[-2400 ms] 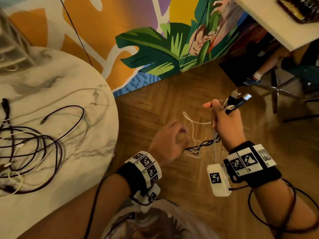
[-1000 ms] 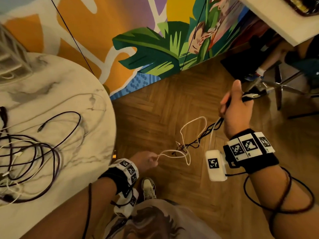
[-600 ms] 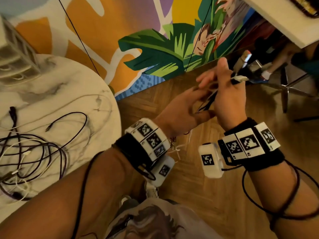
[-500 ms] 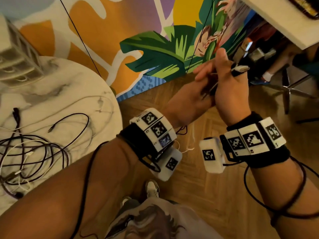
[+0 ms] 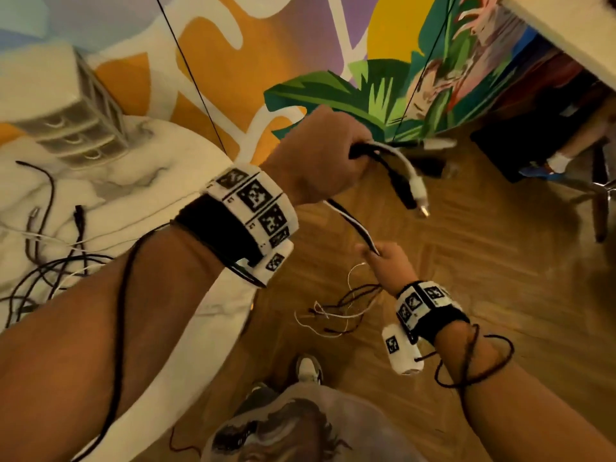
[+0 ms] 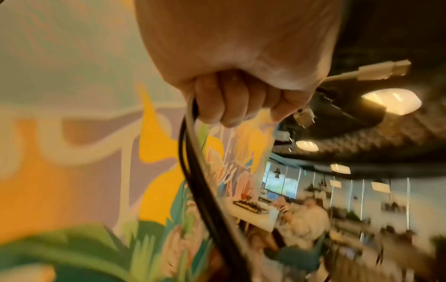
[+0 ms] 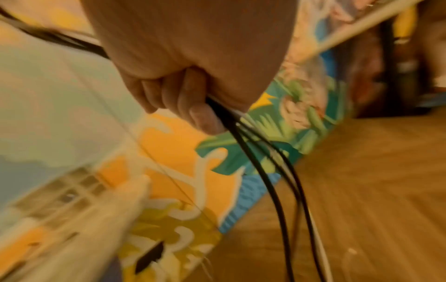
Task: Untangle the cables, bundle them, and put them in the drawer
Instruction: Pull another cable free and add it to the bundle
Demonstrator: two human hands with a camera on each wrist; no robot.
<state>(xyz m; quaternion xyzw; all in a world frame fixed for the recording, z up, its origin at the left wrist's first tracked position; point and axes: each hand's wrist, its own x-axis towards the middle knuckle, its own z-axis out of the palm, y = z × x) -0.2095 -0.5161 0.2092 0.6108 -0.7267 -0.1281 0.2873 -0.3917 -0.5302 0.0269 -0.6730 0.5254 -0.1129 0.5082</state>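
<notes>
My left hand (image 5: 328, 151) is raised above the floor and grips a black and a white cable together just behind their plugs (image 5: 411, 195), which droop to the right. The paired cables (image 5: 350, 221) run down to my right hand (image 5: 383, 261), which holds them lower. Below that hand the loose tails (image 5: 336, 311) dangle in a tangle. In the left wrist view my fist (image 6: 231, 103) is curled round the cables (image 6: 200, 183), with a white USB plug (image 6: 383, 71) sticking out. In the right wrist view the curled fingers (image 7: 193, 108) clamp the strands (image 7: 277, 190).
A round marble table (image 5: 140, 195) lies at the left with more tangled cables (image 5: 50, 261) on it. A small white drawer unit (image 5: 83, 118) stands at its far side. The painted wall is behind, wooden floor below, and a chair base (image 5: 600, 191) at the right.
The plug ends passed from my right hand to my left, which now holds them high. My right hand has slid down along the cables, drawing them straight between the hands.
</notes>
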